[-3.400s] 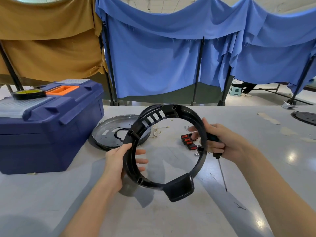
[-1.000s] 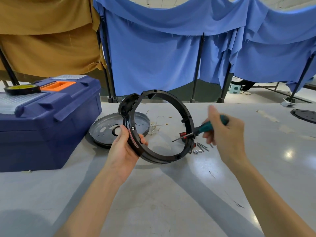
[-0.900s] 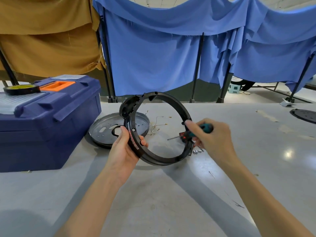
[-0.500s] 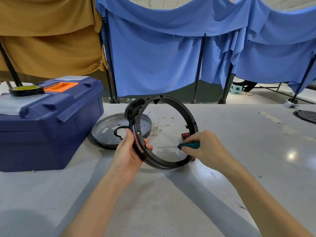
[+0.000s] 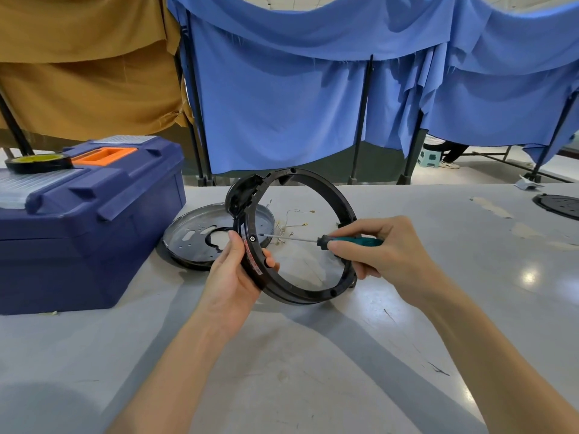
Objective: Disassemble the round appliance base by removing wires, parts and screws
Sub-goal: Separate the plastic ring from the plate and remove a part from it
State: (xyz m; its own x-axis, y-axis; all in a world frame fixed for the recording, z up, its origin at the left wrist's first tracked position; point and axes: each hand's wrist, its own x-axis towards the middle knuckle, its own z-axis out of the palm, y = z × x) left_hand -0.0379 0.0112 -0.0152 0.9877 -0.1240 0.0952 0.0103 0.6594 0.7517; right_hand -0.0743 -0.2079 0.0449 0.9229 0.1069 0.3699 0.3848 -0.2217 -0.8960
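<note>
Sitting far left, blue toolbox (image 5: 91,220); metal plate (image 5: 200,233) lying beside. Left hand (image 5: 233,277) clamped on black ring base (image 5: 313,289), tilted up off table (image 5: 282,371), exposing screw (image 5: 252,238). Right hand (image 5: 385,249) wrapped around screwdriver (image 5: 344,241), tip nearing that screw.

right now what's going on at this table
A person is taking apart a round appliance base. The left hand holds the black ring tilted up on edge on the grey table. The right hand holds a green-handled screwdriver, its tip reaching across the ring's opening to a screw on the inner wall. A metal plate and loose wires lie behind, beside a blue toolbox.
</note>
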